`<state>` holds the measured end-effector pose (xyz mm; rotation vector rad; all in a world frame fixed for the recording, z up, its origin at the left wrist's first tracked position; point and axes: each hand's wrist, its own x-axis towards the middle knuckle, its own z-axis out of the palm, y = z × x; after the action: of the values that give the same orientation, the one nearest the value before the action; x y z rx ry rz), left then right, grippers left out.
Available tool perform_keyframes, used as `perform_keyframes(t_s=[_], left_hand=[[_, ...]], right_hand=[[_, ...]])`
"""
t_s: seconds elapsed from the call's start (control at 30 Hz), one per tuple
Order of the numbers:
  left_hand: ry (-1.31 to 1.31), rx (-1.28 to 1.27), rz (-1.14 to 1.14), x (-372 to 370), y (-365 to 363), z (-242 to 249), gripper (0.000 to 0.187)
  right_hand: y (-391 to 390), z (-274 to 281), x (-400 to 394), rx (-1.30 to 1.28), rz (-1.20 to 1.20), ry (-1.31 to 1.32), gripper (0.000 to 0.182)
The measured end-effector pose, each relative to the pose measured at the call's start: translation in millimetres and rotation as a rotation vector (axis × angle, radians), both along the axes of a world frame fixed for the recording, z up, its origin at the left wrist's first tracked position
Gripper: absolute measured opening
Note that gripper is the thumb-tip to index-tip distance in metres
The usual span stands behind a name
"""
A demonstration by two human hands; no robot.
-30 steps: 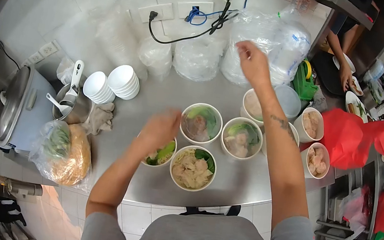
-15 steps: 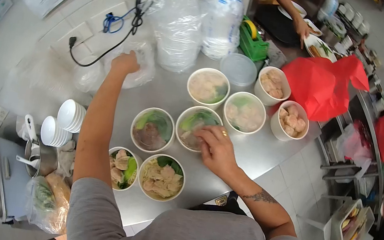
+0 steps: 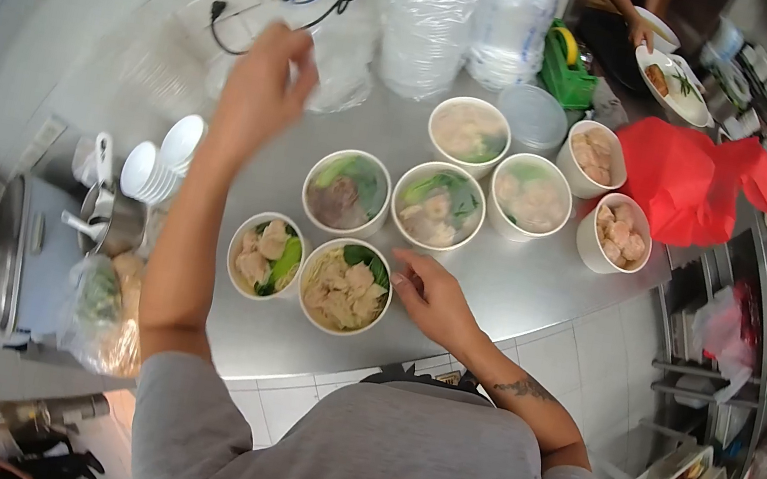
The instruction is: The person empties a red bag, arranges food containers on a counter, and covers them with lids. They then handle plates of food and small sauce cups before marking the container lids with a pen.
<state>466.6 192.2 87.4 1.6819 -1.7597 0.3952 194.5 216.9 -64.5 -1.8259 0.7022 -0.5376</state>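
Observation:
My left hand (image 3: 270,84) is raised at the table's back left, near a clear plastic bag (image 3: 340,60). Its fingers are bent and slightly blurred, and whatever they may hold is hidden. My right hand (image 3: 435,297) has fingers apart beside the rim of an uncovered paper bowl of dumplings and noodles (image 3: 345,286). Left of that bowl stands another uncovered bowl with dumplings and greens (image 3: 266,255). Behind them are a clear-lidded bowl with meat and greens (image 3: 348,191) and a clear-lidded bowl with dumplings and greens (image 3: 438,206).
Two more lidded bowls, one a cloudy-lidded bowl (image 3: 530,197), stand behind. Further right are uncovered dumpling bowls (image 3: 615,234) and a red bag (image 3: 683,178). Clear lids (image 3: 531,117), a green tape dispenser (image 3: 566,72) and wrapped container stacks (image 3: 425,23) line the back. Another person's hand (image 3: 641,34) holds a plate.
My left hand has lifted away from the plastic bag. My right hand has left the lidded dumpling bowl and come nearer, beside the uncovered noodle bowl. The whole view has shifted.

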Motion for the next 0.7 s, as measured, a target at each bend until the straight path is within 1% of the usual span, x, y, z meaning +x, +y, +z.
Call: perform_keyframes(t_s=[0.03, 0.1, 0.13, 0.17, 0.2, 0.23, 0.3, 0.37, 0.43, 0.5, 0.57, 0.67, 0.7], left_hand=[[0.021, 0.068, -0.034, -27.9, 37.5, -4.2, 0.011], [-0.058, 0.173, -0.069, -73.0, 98.4, -36.8, 0.026], [-0.104, 0.311, -0.042, -90.8, 122.4, -59.6, 0.027], [-0.101, 0.316, -0.125, -106.0, 141.2, -84.6, 0.027], [-0.127, 0.375, -0.138, -117.9, 155.2, -100.6, 0.027], [-0.155, 0.426, -0.161, -128.4, 164.9, -108.9, 0.027], [-0.181, 0.465, -0.126, -140.7, 176.5, -113.8, 0.027], [-0.230, 0.535, -0.079, -143.6, 182.9, -106.8, 0.028], [-0.254, 0.532, -0.072, -142.0, 187.3, -103.8, 0.023], [-0.078, 0.521, -0.138, -136.2, 190.1, -94.1, 0.027], [0.118, 0.318, 0.098, -125.7, 198.6, -105.9, 0.022], [0.542, 0.526, 0.482, -115.2, 196.3, -129.6, 0.019], [0.497, 0.402, 0.474, -115.7, 193.7, -146.1, 0.020]], right_hand=[[2.1, -7.0, 3.9, -0.036, 0.015, -0.029, 0.026], [2.8, -16.7, 10.8, -0.112, 0.032, -0.097, 0.027], [0.4, -13.2, 10.5, -0.084, 0.072, -0.026, 0.028], [-2.3, -8.3, 8.0, -0.055, 0.107, 0.048, 0.029], [-4.8, -4.3, 5.3, -0.032, 0.136, 0.124, 0.029], [-6.4, -5.9, 3.9, 0.194, 0.119, 0.078, 0.029], [-12.3, -20.2, -1.6, 0.624, 0.036, -0.032, 0.028], [-6.1, -34.5, 4.2, 0.354, -0.008, -0.092, 0.027], [1.6, -52.2, 30.1, -0.236, -0.092, -0.124, 0.029], [15.4, -20.5, 37.2, -0.380, -0.139, 0.157, 0.028], [15.5, -25.8, 47.0, -0.355, -0.141, 0.171, 0.026], [21.7, -21.6, 48.0, -0.334, -0.185, 0.134, 0.022], [23.1, -19.9, 46.6, -0.333, -0.208, 0.115, 0.021]])
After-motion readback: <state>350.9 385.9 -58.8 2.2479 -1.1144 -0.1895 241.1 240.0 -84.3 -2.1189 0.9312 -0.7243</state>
